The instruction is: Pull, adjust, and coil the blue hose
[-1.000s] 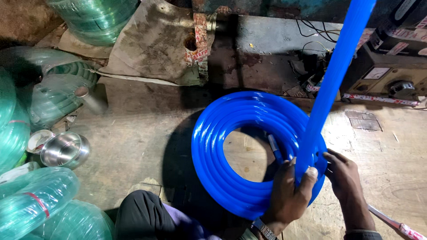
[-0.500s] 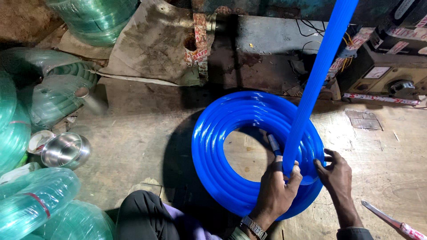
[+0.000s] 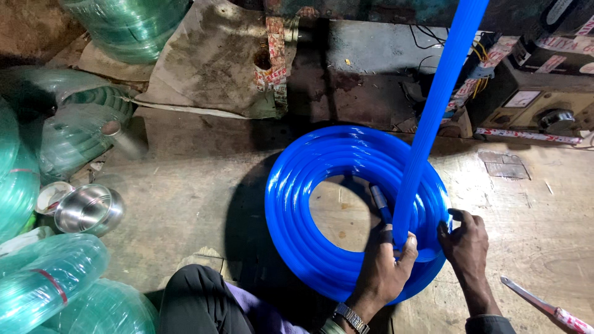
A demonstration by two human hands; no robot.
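The work goes on low down on a worn, stained wooden floor (image 3: pixel 185 204), dimly lit, with a dark grimy metal machine base (image 3: pixel 365 68) along the 12 o'clock edge. A dirty grey sack cloth (image 3: pixel 210 62) hangs over it at 11 o'clock, beside a strip of red-and-white printed tape (image 3: pixel 275 62). At 2 o'clock sits a boxy control unit with a small white dial face and a round knob (image 3: pixel 532 102), edged below with the same red-and-white printed tape.

At the centre lies a glossy blue plastic hose coil (image 3: pixel 309 204), flat on the floor, ring-shaped. A straight length of the blue hose (image 3: pixel 439 99) rises from the coil's 4 o'clock side up to the 1 o'clock corner.

The left hand (image 3: pixel 383 272), with a metal wristwatch (image 3: pixel 351 317), is closed around the rising hose just above the coil. The right hand (image 3: pixel 467 247) rests on the coil's outer rim at 4 o'clock, fingers curled loosely over it.

At 5 o'clock lies a thin metal blade with a taped handle (image 3: pixel 538 303). At 9 o'clock lie coils of clear green hose in plastic wrap (image 3: pixel 68 136), more of them at 7 o'clock, and a shiny steel bowl (image 3: pixel 90 209) near them. The person's dark-trousered knee (image 3: pixel 192 303) shows at 6 o'clock.
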